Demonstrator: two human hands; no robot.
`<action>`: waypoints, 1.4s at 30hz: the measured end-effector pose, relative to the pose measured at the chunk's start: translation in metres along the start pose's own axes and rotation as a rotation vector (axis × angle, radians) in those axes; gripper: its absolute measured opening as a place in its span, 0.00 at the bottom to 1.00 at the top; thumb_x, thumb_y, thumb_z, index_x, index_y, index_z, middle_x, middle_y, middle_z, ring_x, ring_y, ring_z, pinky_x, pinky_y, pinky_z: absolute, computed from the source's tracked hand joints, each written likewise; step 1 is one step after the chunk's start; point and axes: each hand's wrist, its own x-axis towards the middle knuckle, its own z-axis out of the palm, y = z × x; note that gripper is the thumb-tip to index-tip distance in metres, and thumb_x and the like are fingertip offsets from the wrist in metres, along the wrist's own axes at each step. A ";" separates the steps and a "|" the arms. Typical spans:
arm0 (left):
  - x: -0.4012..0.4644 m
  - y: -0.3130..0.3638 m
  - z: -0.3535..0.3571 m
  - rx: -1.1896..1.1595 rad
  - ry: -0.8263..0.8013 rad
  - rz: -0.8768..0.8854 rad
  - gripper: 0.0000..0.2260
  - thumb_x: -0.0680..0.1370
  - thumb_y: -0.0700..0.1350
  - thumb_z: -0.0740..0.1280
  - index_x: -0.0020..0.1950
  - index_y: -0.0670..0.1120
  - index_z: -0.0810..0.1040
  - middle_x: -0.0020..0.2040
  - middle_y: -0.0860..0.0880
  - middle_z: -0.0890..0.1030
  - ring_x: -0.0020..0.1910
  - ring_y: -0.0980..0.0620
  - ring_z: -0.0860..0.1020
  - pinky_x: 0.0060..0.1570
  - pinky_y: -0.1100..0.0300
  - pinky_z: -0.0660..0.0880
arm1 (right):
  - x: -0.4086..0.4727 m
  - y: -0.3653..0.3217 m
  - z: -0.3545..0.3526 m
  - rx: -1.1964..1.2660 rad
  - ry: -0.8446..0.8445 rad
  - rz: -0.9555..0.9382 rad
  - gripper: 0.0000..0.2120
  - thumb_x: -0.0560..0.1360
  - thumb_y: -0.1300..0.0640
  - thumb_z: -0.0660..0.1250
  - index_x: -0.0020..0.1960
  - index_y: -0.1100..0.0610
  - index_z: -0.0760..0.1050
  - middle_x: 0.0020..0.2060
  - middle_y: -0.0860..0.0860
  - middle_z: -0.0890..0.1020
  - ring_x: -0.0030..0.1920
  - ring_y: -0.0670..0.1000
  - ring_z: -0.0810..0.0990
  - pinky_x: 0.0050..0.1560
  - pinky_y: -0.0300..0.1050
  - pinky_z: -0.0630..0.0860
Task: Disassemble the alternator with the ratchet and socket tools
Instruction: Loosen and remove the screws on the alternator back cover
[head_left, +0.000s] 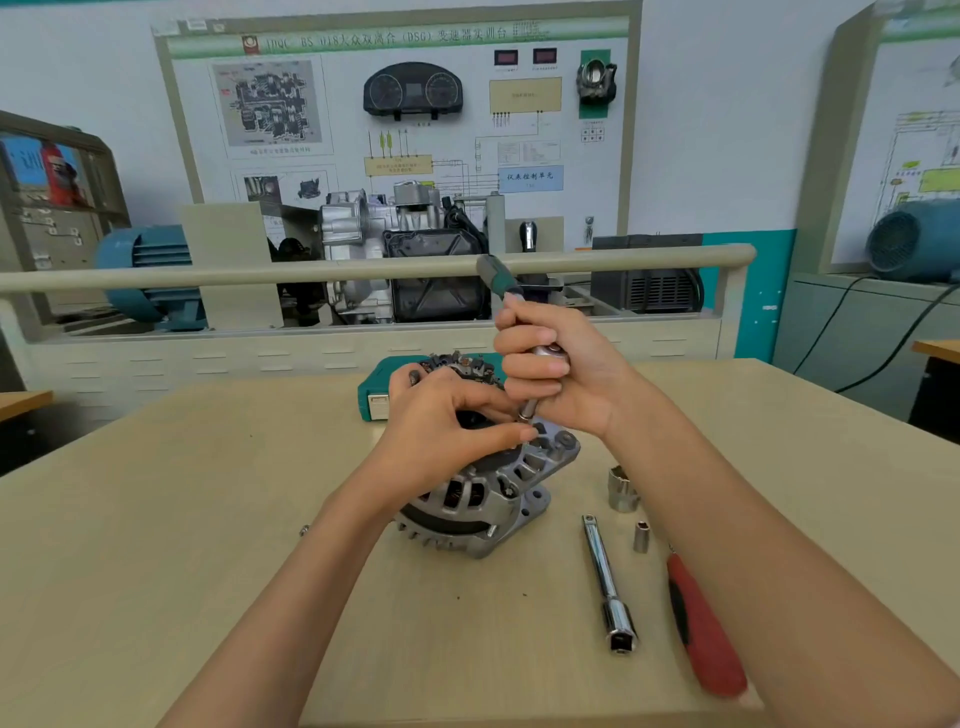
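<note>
A grey cast alternator lies tilted on the wooden table, its finned housing facing me. My left hand rests over its top, with thumb and forefinger pinching at the socket tip near a bolt. My right hand grips the head of a ratchet whose green and black handle points up and away. A short socket on the ratchet points down onto the alternator's upper edge.
An extension bar, a small socket, a large socket and a red-handled screwdriver lie to the right. A green tool case sits behind the alternator. A small bolt lies to the left.
</note>
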 end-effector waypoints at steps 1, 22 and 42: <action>0.000 0.000 0.000 0.000 0.000 -0.001 0.04 0.69 0.57 0.71 0.37 0.65 0.77 0.36 0.67 0.80 0.47 0.65 0.73 0.55 0.61 0.52 | -0.001 -0.001 -0.002 -0.002 -0.040 0.017 0.15 0.81 0.54 0.51 0.37 0.55 0.65 0.16 0.44 0.64 0.13 0.41 0.61 0.15 0.32 0.51; 0.000 -0.001 0.000 -0.002 0.000 0.006 0.10 0.70 0.52 0.72 0.31 0.63 0.75 0.35 0.64 0.81 0.44 0.63 0.73 0.52 0.61 0.52 | -0.002 0.012 0.019 -0.016 0.252 -0.149 0.12 0.82 0.56 0.54 0.40 0.56 0.65 0.18 0.45 0.66 0.15 0.42 0.63 0.15 0.31 0.53; 0.000 -0.004 0.001 -0.006 0.017 0.034 0.07 0.70 0.53 0.72 0.36 0.65 0.76 0.35 0.66 0.80 0.44 0.67 0.70 0.53 0.64 0.52 | 0.000 0.015 0.016 0.039 0.232 -0.185 0.16 0.82 0.50 0.52 0.37 0.55 0.65 0.17 0.44 0.66 0.14 0.42 0.62 0.14 0.32 0.52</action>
